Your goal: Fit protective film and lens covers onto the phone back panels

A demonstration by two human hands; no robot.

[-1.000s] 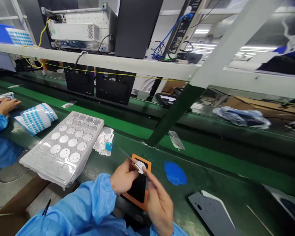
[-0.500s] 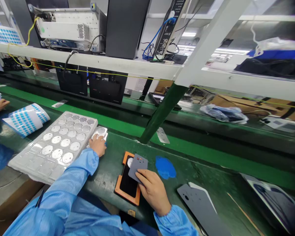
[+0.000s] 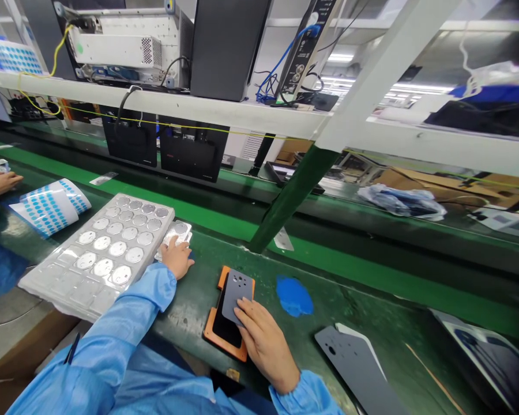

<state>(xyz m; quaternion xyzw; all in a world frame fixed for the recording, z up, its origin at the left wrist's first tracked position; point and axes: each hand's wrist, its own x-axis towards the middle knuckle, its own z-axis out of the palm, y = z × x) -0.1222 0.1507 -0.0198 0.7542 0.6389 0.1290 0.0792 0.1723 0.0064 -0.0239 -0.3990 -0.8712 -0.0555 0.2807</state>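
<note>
My right hand (image 3: pixel 267 341) grips the lower right edge of a grey phone back cover (image 3: pixel 234 300), which has several small holes at its upper end. The cover lies over a black recess in an orange fixture (image 3: pixel 227 348); whether it touches the bottom I cannot tell. My left hand (image 3: pixel 177 259) rests, fingers apart, at the near side of a few silvery-white pieces (image 3: pixel 180 228) bearing a round disc. Right beside it stands a clear plastic tray (image 3: pixel 64 282) with rows of round silver discs.
Sheets of blue dots (image 3: pixel 49 210) lie left of the tray, near a co-worker's hand (image 3: pixel 0 185). A blue patch (image 3: pixel 294 297) and more grey covers (image 3: pixel 350 363) are on the bench at right. A green post (image 3: pixel 285 202) rises behind the fixture.
The grey cover has turned and come down to line up more with the orange fixture, hiding the white disc seen there before. My left hand's fingers have spread a little.
</note>
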